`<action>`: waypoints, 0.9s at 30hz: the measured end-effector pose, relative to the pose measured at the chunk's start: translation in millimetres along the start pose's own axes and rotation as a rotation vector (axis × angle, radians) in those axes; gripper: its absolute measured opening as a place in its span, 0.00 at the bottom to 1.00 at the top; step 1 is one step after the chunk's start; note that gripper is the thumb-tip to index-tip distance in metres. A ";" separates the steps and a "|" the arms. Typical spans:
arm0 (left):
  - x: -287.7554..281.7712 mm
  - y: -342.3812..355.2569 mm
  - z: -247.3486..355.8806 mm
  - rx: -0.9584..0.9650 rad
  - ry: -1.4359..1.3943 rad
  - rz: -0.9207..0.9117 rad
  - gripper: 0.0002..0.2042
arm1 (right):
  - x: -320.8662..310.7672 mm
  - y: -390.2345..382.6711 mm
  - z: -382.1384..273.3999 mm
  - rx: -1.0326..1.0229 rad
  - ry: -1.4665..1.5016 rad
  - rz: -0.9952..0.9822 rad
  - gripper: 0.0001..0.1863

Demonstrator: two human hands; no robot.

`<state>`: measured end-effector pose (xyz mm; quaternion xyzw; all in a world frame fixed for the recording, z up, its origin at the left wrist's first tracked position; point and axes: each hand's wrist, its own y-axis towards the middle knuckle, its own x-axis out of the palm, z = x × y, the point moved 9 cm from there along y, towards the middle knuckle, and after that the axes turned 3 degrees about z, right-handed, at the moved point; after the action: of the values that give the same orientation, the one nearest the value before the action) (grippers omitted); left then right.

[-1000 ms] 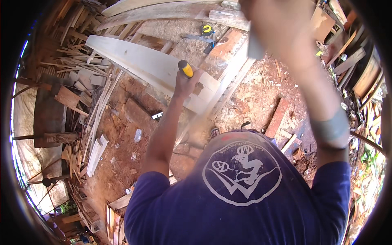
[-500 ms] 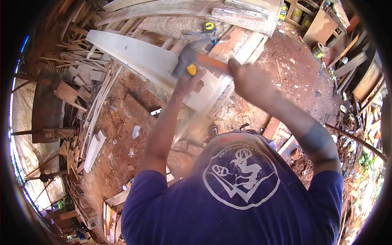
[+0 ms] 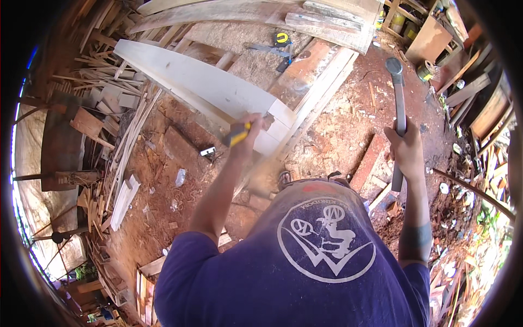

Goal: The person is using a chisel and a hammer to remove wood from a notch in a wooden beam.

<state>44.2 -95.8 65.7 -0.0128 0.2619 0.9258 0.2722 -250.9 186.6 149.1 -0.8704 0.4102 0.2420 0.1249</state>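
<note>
My left hand [image 3: 248,136] grips a yellow-and-black handled tool [image 3: 238,135], likely a chisel, whose handle lies tilted over the long, tapered pale board [image 3: 190,79]; its blade is hidden. A small dark cutout [image 3: 268,121] shows beside my fingers near the board's wide, scored end. At the right, away from the board, my right hand [image 3: 407,144] is closed around the handle of a hammer [image 3: 399,94], its head raised toward the top of the view.
A tape measure [image 3: 281,38] and metal square [image 3: 264,48] lie behind the board. Stacked planks [image 3: 327,24] cross the top. Scrap wood [image 3: 98,109] is piled left, leaning boards [image 3: 430,38] and a can [image 3: 426,70] stand right. A small white-and-black object [image 3: 208,151] lies on the dirt floor.
The hammer was raised, swung down over the left hand's tool, and is now drawn back to the right. My left hand has moved lower, tipping the yellow handle from upright to sideways.
</note>
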 end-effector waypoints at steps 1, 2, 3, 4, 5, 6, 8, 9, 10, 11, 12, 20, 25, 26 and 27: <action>7.8 18.6 -23.3 -0.236 -0.053 -0.038 0.16 | 0.6 1.6 3.5 0.041 0.066 -0.010 0.07; 17.4 31.7 -41.3 -0.479 -0.105 -0.075 0.17 | 3.3 1.1 8.7 0.088 0.130 -0.023 0.07; 29.9 61.2 -35.8 -0.458 -0.070 -0.080 0.17 | 5.0 4.5 7.9 0.059 0.184 -0.029 0.08; 37.4 82.1 -28.9 -0.438 -0.030 -0.079 0.18 | 9.6 5.2 4.3 0.064 0.185 -0.037 0.08; 38.8 88.2 -23.4 -0.440 -0.031 -0.074 0.18 | 11.6 7.5 -4.5 0.061 0.166 -0.036 0.08; 43.8 91.7 -19.1 -0.442 -0.025 -0.119 0.19 | 14.5 8.7 -12.1 0.057 0.148 -0.035 0.09; 45.6 87.6 -16.0 -0.438 -0.018 -0.159 0.19 | 20.3 7.3 -15.3 0.077 0.143 -0.061 0.10; 42.4 73.7 -16.1 -0.425 -0.032 -0.157 0.20 | 26.1 6.7 -13.1 0.062 0.172 -0.089 0.10; 39.4 62.5 -18.6 -0.411 -0.047 -0.155 0.20 | 30.6 6.1 -12.1 0.046 0.200 -0.117 0.10; 36.8 55.0 -15.9 -0.370 -0.105 -0.143 0.21 | 33.9 4.2 -13.4 0.074 0.158 -0.126 0.11; 32.8 49.4 -18.1 -0.379 -0.101 -0.143 0.21 | 39.5 3.6 -15.3 0.082 0.160 -0.133 0.11; 29.6 36.9 2.1 -0.131 0.129 -0.109 0.20 | 61.8 0.1 -40.5 -0.035 -0.149 -0.181 0.16; 30.1 32.1 -20.0 -0.319 -0.018 -0.058 0.20 | 75.1 -5.0 -71.4 -0.239 -0.151 -0.220 0.14; 29.3 29.2 -19.2 -0.286 0.019 -0.039 0.20 | 75.6 -5.1 -84.8 -0.304 -0.169 -0.241 0.13; 31.0 26.0 -18.8 -0.285 0.022 -0.049 0.20 | 70.5 -3.4 -100.4 -0.364 -0.162 -0.246 0.11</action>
<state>2.3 -108.2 56.7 -0.0677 0.1304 0.9466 0.2871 -177.8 100.9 197.8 -0.8997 0.2394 0.3639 0.0271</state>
